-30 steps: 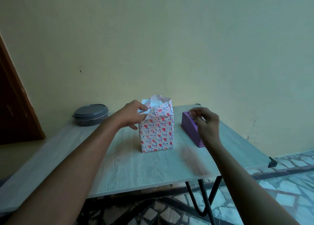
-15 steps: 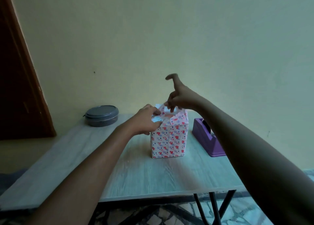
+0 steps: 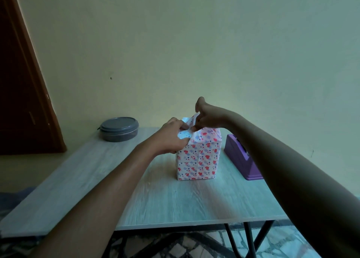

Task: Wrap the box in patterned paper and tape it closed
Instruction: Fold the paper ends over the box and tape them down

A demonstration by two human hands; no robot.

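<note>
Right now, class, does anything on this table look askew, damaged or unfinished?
Only the top of the wrapped box: the paper there stands up crumpled and unfolded, where both hands work it. Its sides are wrapped smooth. The purple tape dispenser and the lidded grey container sit upright; nothing is spilled.

A plain room in a home, by the look of it: a bare pale-yellow wall [image 3: 214, 43], a dark wooden door [image 3: 21, 86] at the left, patterned stone floor tiles [image 3: 272, 244], and a light wood-grain worktop [image 3: 175, 199] on black hairpin legs [image 3: 249, 238] carrying a lidded grey container [image 3: 118, 128].
</note>
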